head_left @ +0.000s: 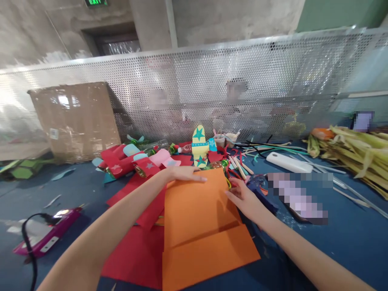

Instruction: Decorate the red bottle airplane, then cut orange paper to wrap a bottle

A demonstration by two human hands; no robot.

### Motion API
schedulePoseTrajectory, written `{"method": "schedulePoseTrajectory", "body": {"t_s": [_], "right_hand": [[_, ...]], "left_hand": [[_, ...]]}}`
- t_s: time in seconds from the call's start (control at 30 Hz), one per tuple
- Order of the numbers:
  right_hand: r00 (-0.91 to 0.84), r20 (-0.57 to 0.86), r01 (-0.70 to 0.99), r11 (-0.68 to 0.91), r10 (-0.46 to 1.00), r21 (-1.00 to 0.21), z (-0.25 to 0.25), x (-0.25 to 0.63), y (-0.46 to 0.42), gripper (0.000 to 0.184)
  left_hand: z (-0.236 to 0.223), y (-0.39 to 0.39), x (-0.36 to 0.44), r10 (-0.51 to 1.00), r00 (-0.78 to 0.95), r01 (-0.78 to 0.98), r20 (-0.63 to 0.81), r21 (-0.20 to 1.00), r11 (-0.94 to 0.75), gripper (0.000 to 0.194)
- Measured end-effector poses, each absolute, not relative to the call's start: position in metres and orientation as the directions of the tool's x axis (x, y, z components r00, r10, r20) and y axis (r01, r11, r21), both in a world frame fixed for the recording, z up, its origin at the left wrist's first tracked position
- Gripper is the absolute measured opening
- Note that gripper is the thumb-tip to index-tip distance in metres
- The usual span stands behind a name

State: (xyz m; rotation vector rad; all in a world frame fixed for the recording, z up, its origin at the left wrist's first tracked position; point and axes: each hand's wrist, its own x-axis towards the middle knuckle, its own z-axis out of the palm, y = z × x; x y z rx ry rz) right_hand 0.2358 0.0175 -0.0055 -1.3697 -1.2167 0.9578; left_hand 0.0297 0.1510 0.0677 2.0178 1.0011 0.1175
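Orange paper (194, 210) lies in front of me, one piece overlapping a strip (209, 254) nearer to me. My left hand (188, 173) rests across its far edge, fingers stretched out flat on the surface. At the right edge of the paper is my right hand (241, 196), its fingers loosely bent and apart with nothing visibly gripped. A yellow loop (228, 183), partly hidden, shows beside those fingers; what it belongs to is unclear. Red paper sheets (133, 254) lie under and left of the orange ones. Just beyond stands a yellow paper shape (199, 147) with teal stars.
Red paper-wrapped bottles (121, 161) lie at the back left, near a cardboard box (75, 121). A purple power strip (50, 232) with a black cord is at left. On the right are a white glue gun-like bar (289, 162), a blurred phone (300, 198) and corn husks (354, 157).
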Motion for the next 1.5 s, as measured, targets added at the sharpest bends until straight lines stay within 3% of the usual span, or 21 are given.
{"method": "schedulePoseTrajectory", "body": {"t_s": [0.1,0.3,0.4,0.47,0.6,0.7,0.83,0.9,1.0,1.3,1.43,1.5], "right_hand": [[0.205,0.072,0.100,0.052,0.976,-0.994,-0.005,0.234,0.019,0.050],[0.285,0.115,0.045,0.107,0.952,-0.993,0.005,0.235,0.015,0.039],[0.318,0.136,0.039,0.130,0.938,-0.991,0.008,0.236,0.014,0.039],[0.325,0.142,0.044,0.135,0.935,-0.990,0.010,0.236,0.014,0.039],[0.319,0.210,0.108,0.185,0.924,-0.977,0.014,0.236,0.011,0.035],[0.266,0.322,0.302,0.239,0.909,-0.923,0.020,0.236,0.004,0.028],[0.241,0.437,0.505,0.273,0.867,-0.819,0.027,0.237,-0.004,0.033],[0.181,0.407,0.495,0.275,0.895,-0.824,0.029,0.238,-0.006,0.040],[0.071,0.297,0.463,0.232,0.952,-0.855,0.033,0.240,-0.006,0.031],[0.204,0.479,0.626,0.263,0.854,-0.735,0.040,0.243,-0.007,0.023],[0.308,0.628,0.716,0.261,0.714,-0.648,0.040,0.247,-0.006,0.025],[0.319,0.588,0.703,0.230,0.744,-0.673,0.042,0.247,-0.007,0.030]], "left_hand": [[0.071,0.131,0.029,0.631,0.668,0.616,-0.394,0.769,-0.172,0.069],[0.072,0.104,0.024,0.560,0.707,0.467,-0.432,0.880,0.089,0.077],[0.064,0.099,0.022,0.521,0.725,0.357,-0.451,0.892,0.277,0.083],[0.060,0.096,0.021,0.522,0.734,0.309,-0.434,0.898,0.313,0.088],[0.062,0.088,0.023,0.529,0.754,0.254,-0.391,0.915,0.313,0.093],[0.068,0.083,0.026,0.535,0.773,0.213,-0.342,0.933,0.289,0.093],[0.075,0.082,0.027,0.587,0.763,0.148,-0.270,0.957,0.249,0.089],[0.076,0.084,0.024,0.601,0.764,0.123,-0.236,0.967,0.223,0.090],[0.077,0.086,0.018,0.576,0.788,0.127,-0.216,0.973,0.191,0.094],[0.075,0.083,0.018,0.489,0.823,0.228,-0.291,0.956,0.185,0.096],[0.076,0.078,0.021,0.507,0.813,0.223,-0.286,0.958,0.182,0.093],[0.079,0.073,0.023,0.520,0.811,0.214,-0.267,0.964,0.160,0.091]]}}
